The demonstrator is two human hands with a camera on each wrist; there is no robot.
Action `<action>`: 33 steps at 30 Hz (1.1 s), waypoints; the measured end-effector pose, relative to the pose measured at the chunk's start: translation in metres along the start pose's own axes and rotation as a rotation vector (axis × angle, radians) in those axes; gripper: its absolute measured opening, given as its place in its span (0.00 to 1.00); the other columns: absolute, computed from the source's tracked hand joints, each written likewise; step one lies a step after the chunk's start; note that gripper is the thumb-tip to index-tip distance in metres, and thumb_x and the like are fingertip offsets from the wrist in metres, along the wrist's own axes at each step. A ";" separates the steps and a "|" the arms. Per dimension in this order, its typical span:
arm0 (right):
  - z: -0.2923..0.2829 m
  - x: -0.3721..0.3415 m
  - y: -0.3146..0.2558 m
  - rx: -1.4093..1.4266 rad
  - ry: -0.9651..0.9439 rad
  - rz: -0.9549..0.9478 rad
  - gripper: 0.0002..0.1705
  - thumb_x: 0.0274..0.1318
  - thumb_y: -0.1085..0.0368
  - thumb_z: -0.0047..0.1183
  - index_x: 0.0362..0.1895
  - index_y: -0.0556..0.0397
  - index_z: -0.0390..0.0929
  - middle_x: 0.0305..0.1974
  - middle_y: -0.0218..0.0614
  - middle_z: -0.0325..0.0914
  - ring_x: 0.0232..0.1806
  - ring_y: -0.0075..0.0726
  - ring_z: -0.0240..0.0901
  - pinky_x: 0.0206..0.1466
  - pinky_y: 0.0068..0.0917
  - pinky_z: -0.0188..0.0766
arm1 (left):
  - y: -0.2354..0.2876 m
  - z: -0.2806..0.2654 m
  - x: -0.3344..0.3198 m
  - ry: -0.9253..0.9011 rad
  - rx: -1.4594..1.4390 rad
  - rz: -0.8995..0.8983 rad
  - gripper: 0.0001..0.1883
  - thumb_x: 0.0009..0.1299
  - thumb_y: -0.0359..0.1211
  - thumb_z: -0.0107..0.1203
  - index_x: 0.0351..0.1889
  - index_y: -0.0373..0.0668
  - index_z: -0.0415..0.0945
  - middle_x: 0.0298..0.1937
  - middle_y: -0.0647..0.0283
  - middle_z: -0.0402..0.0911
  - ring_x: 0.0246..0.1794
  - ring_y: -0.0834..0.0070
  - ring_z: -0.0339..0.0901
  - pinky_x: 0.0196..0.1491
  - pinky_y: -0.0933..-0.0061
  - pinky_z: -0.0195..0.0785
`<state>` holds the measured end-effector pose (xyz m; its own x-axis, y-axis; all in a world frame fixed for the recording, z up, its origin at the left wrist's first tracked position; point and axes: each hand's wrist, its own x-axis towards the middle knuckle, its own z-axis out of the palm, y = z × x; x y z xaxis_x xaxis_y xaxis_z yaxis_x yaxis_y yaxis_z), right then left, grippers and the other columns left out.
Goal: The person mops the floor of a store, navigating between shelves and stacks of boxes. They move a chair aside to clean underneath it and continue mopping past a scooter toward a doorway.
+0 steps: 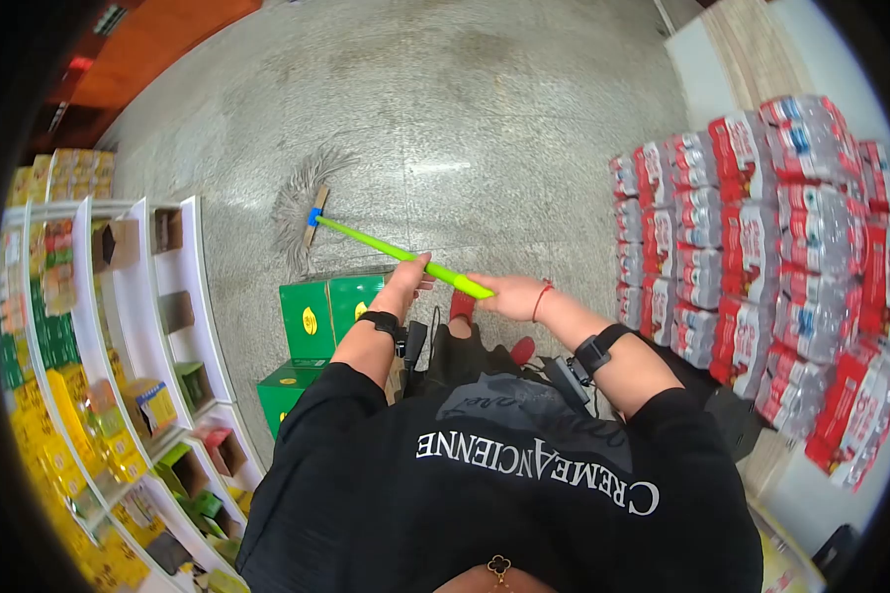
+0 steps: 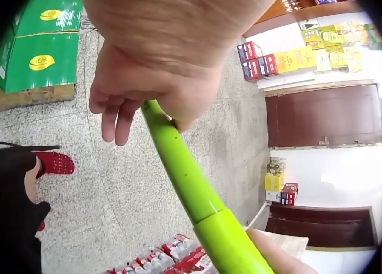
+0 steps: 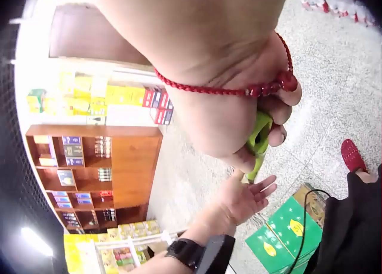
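Mopping appears to be under way: the string mop (image 1: 366,239) slants down from the grip, its grey strands (image 1: 292,212) spread on the terrazzo floor (image 1: 504,128) ahead of the left hand and off to its left. The right hand (image 1: 509,296) grasps the top end of the green handle, fingers curled round it. The left hand (image 1: 406,281) holds the handle lower down, loosely, in the crook of the thumb, its visible fingers hanging free.

How much floor is done cannot be told, as no clear line parts mopped from unmopped. Darker patches far ahead of the grip may be left to do.

The widest open room lies ahead of both hands and to the right of the strands. The green cartons (image 1: 307,321) stand just to the left of the left hand, near the strands, so a stroke pulled back there could catch them. Farther left, the white shelving (image 1: 193,267) edges the floor; well to the right of the right hand, stacked bottle packs (image 1: 742,247) do. A red shoe (image 1: 462,305) sits below the handle, between the hands.
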<state>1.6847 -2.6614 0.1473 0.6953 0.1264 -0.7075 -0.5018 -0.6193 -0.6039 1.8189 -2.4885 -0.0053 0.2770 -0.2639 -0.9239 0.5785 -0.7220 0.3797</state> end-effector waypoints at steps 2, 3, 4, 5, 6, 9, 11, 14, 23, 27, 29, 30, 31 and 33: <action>0.009 -0.015 0.020 0.034 0.003 0.014 0.33 0.50 0.53 0.43 0.62 0.40 0.52 0.52 0.45 0.66 0.51 0.48 0.65 0.53 0.32 0.60 | -0.004 0.024 -0.002 0.000 0.015 0.003 0.23 0.63 0.53 0.40 0.39 0.43 0.69 0.31 0.62 0.77 0.23 0.76 0.69 0.28 0.70 0.54; 0.015 -0.025 0.032 0.044 0.016 0.023 0.33 0.50 0.53 0.43 0.62 0.40 0.52 0.52 0.45 0.66 0.51 0.48 0.65 0.53 0.32 0.60 | -0.004 0.038 -0.007 0.017 0.005 0.010 0.23 0.63 0.53 0.40 0.39 0.43 0.70 0.30 0.63 0.77 0.23 0.77 0.69 0.28 0.70 0.53; 0.022 -0.037 0.044 0.045 0.082 -0.016 0.32 0.50 0.52 0.43 0.62 0.39 0.53 0.50 0.45 0.68 0.50 0.48 0.66 0.51 0.32 0.61 | -0.005 0.050 -0.012 -0.019 0.049 -0.003 0.24 0.63 0.53 0.40 0.40 0.43 0.70 0.30 0.62 0.77 0.24 0.76 0.69 0.27 0.70 0.53; 0.031 -0.050 0.056 0.047 0.148 -0.055 0.32 0.50 0.52 0.43 0.61 0.37 0.54 0.49 0.45 0.69 0.48 0.48 0.67 0.50 0.32 0.62 | -0.005 0.062 -0.017 -0.025 0.065 0.001 0.24 0.63 0.53 0.40 0.40 0.43 0.70 0.30 0.62 0.77 0.24 0.76 0.69 0.27 0.70 0.53; 0.034 -0.072 0.057 0.061 0.160 -0.048 0.32 0.50 0.52 0.43 0.61 0.37 0.54 0.49 0.45 0.69 0.48 0.48 0.67 0.50 0.32 0.62 | -0.003 0.075 -0.028 -0.105 0.196 -0.003 0.25 0.63 0.55 0.38 0.42 0.43 0.69 0.31 0.62 0.78 0.28 0.75 0.71 0.32 0.69 0.55; 0.052 -0.144 0.067 0.092 0.116 0.171 0.31 0.50 0.53 0.44 0.61 0.33 0.55 0.46 0.46 0.71 0.44 0.47 0.69 0.47 0.31 0.64 | -0.023 0.121 -0.037 -0.253 0.408 0.019 0.30 0.63 0.57 0.36 0.46 0.41 0.68 0.33 0.58 0.79 0.31 0.71 0.73 0.36 0.66 0.57; 0.090 -0.186 0.096 0.143 0.205 0.167 0.31 0.49 0.53 0.44 0.60 0.35 0.55 0.45 0.47 0.71 0.44 0.50 0.69 0.46 0.36 0.65 | -0.042 0.161 -0.041 -0.375 0.543 -0.022 0.33 0.62 0.59 0.36 0.49 0.39 0.66 0.35 0.51 0.77 0.34 0.63 0.75 0.43 0.61 0.58; 0.142 -0.255 0.120 0.285 0.215 0.278 0.32 0.49 0.52 0.45 0.61 0.35 0.55 0.45 0.47 0.71 0.45 0.50 0.68 0.46 0.36 0.65 | -0.074 0.226 -0.062 -0.490 0.711 -0.059 0.36 0.62 0.60 0.36 0.53 0.37 0.63 0.38 0.45 0.76 0.37 0.57 0.75 0.49 0.57 0.57; 0.302 -0.416 0.157 0.525 0.521 0.346 0.31 0.51 0.61 0.47 0.61 0.42 0.55 0.51 0.42 0.68 0.49 0.39 0.68 0.51 0.28 0.62 | -0.152 0.376 -0.133 -0.828 1.133 -0.065 0.31 0.65 0.54 0.36 0.48 0.35 0.70 0.37 0.45 0.76 0.37 0.55 0.75 0.45 0.61 0.64; 0.314 -0.429 0.155 0.618 0.500 0.420 0.30 0.51 0.60 0.46 0.61 0.43 0.56 0.51 0.44 0.68 0.48 0.42 0.69 0.50 0.28 0.63 | -0.173 0.392 -0.127 -0.845 1.166 -0.058 0.33 0.61 0.58 0.39 0.56 0.45 0.64 0.39 0.39 0.74 0.38 0.52 0.75 0.40 0.56 0.67; 0.309 -0.421 0.162 0.517 0.480 0.425 0.31 0.51 0.55 0.44 0.60 0.43 0.56 0.47 0.49 0.69 0.48 0.51 0.67 0.50 0.35 0.63 | -0.169 0.393 -0.122 -0.799 1.128 -0.093 0.32 0.61 0.58 0.39 0.55 0.46 0.65 0.39 0.39 0.74 0.39 0.53 0.75 0.40 0.57 0.67; 0.305 -0.416 0.162 0.525 0.481 0.427 0.31 0.51 0.55 0.44 0.60 0.43 0.56 0.47 0.49 0.69 0.48 0.51 0.67 0.50 0.35 0.63 | -0.160 0.385 -0.126 -0.804 1.079 -0.081 0.31 0.61 0.57 0.40 0.54 0.45 0.66 0.38 0.39 0.74 0.38 0.52 0.75 0.40 0.57 0.67; 0.300 -0.409 0.164 0.498 0.477 0.436 0.30 0.51 0.55 0.44 0.60 0.43 0.56 0.47 0.49 0.69 0.47 0.52 0.67 0.49 0.36 0.64 | -0.152 0.379 -0.127 -0.809 1.029 -0.068 0.31 0.61 0.56 0.41 0.53 0.44 0.67 0.38 0.39 0.75 0.37 0.52 0.75 0.39 0.58 0.68; 0.284 -0.392 0.168 0.474 0.475 0.450 0.29 0.52 0.55 0.44 0.59 0.43 0.57 0.46 0.49 0.69 0.46 0.53 0.67 0.48 0.37 0.64 | -0.151 0.374 -0.100 -0.716 0.953 -0.016 0.29 0.61 0.55 0.42 0.50 0.41 0.69 0.36 0.40 0.75 0.35 0.54 0.76 0.37 0.60 0.69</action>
<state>1.1815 -2.5955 0.2190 0.4653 -0.4654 -0.7529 -0.8766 -0.1243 -0.4649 1.4171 -2.5923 0.0121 -0.3913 -0.3286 -0.8596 -0.3092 -0.8328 0.4591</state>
